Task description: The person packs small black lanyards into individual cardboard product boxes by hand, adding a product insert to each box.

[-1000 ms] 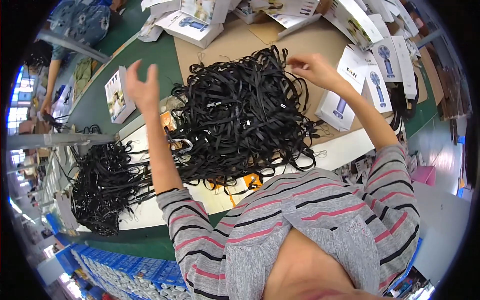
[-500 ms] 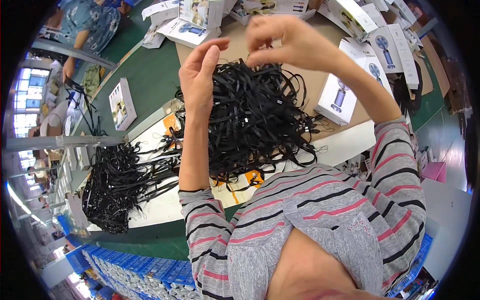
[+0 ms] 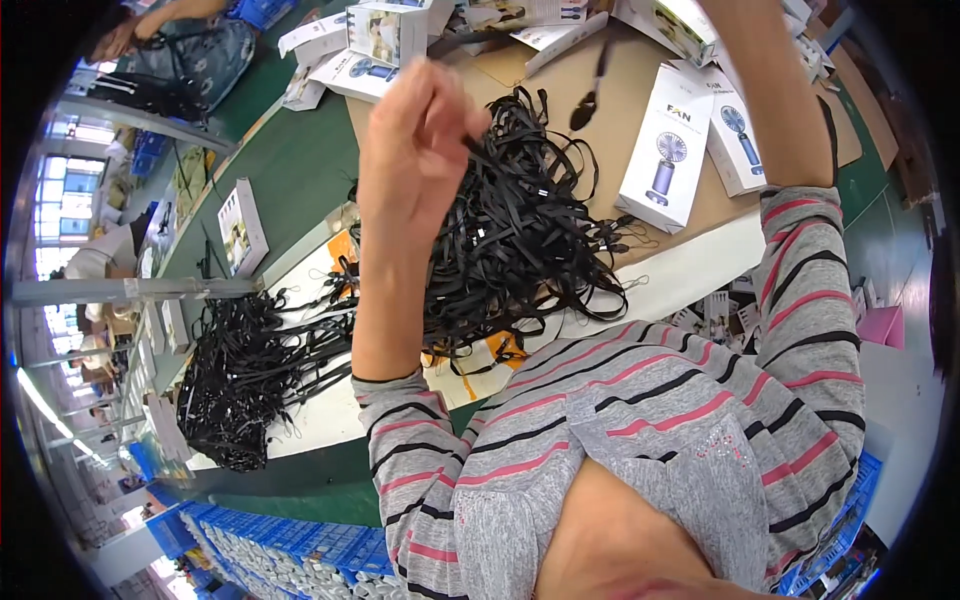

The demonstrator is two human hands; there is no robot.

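Observation:
A large tangled heap of black lanyards [image 3: 520, 220] lies on the table in front of me. My left hand [image 3: 415, 140] is over the heap's far left side, blurred, its fingers curled closed around what looks like a black lanyard strap. My right forearm [image 3: 785, 100] reaches up past the upper edge at the right, so that hand is out of sight. A single black lanyard [image 3: 590, 100] with a dark clip end hangs, blurred, beyond the heap; what holds its upper end cannot be seen. A second lanyard bundle [image 3: 230, 390] spills off to the left.
White fan boxes [image 3: 668, 150] stand right of the heap, on brown cardboard [image 3: 625, 235]. More boxes [image 3: 385, 40] crowd the far side. One box [image 3: 242, 228] rests on the green table [image 3: 310, 200] by a metal rail [image 3: 130, 288]. Another person's arm [image 3: 165, 15] shows far left. Blue crates [image 3: 270, 535] stand below.
My right hand has swung up and right, out of view. My left hand has risen slightly and curled its fingers. A loose lanyard now hangs beyond the heap.

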